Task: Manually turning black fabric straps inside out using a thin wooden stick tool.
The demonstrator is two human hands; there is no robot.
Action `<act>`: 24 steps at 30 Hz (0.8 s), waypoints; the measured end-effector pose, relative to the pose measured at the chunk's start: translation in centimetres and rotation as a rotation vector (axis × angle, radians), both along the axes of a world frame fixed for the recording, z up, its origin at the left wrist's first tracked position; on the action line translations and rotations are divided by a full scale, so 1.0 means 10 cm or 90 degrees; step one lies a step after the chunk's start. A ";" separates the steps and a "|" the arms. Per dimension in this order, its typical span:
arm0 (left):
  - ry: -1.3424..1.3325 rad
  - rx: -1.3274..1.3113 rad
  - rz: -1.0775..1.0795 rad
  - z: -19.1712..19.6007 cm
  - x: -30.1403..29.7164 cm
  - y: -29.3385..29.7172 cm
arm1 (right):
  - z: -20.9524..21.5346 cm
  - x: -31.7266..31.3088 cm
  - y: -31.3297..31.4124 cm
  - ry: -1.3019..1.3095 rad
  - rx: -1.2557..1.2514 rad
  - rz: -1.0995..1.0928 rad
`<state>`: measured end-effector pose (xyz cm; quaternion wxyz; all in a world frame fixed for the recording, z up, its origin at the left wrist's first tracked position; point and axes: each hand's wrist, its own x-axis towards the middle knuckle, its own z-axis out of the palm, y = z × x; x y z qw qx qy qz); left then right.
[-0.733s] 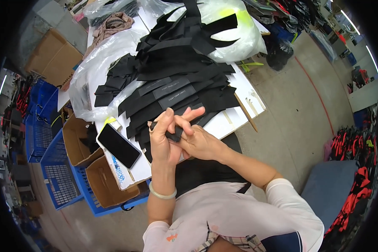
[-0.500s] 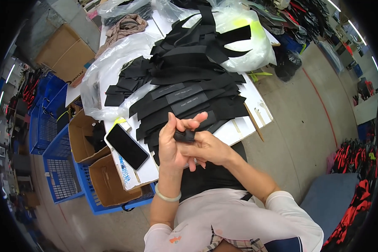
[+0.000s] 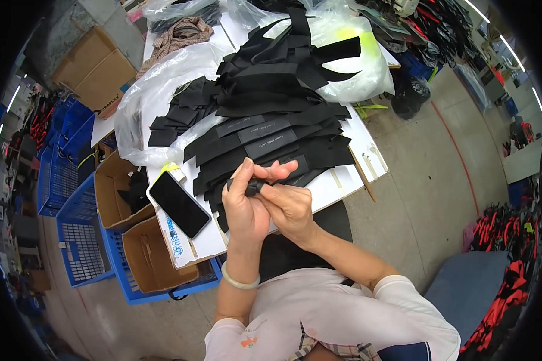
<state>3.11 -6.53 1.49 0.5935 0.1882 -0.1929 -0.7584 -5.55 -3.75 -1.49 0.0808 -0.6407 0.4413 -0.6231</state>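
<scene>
A small rolled or folded black piece (image 3: 253, 188), seemingly fabric, is held between my two hands just in front of the table's near edge. My left hand (image 3: 247, 216), palm up with a pale bangle at its wrist, grips the piece between thumb and fingers. Some of its fingertips stretch out to the right. My right hand (image 3: 292, 207) pinches the right end of the piece, its fingers partly hidden behind the left palm. Beyond them lies a heap of flat black strips (image 3: 271, 141), a few with dark printed labels.
A black-screened phone (image 3: 180, 204) rests at the white table's (image 3: 364, 150) left corner. Plastic bags (image 3: 358, 60) lie at the back. Cardboard boxes (image 3: 156, 259) sit in blue crates on the floor to the left. A grey cushion-like seat (image 3: 470, 289) is at the right.
My right hand has turned and shifted left, closer to the left thumb. The black piece has moved left and now shows on both sides of that thumb.
</scene>
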 end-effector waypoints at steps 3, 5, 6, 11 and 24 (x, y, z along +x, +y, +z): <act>-0.110 -0.072 -0.021 0.02 0.10 -0.02 | 0.12 -0.02 0.06 0.049 0.102 0.107; -0.135 -0.043 -0.042 -0.01 0.11 -0.03 | 0.12 -0.05 0.12 0.074 0.153 0.145; -0.158 -0.016 -0.061 -0.03 0.10 -0.04 | 0.11 -0.07 0.15 0.101 0.202 0.186; -0.040 0.057 -0.143 -0.16 0.29 -0.18 | 0.16 -0.26 0.20 0.349 0.365 0.234; -0.029 0.230 -0.110 -0.16 0.19 -0.27 | -0.17 -0.06 0.07 0.391 0.334 0.099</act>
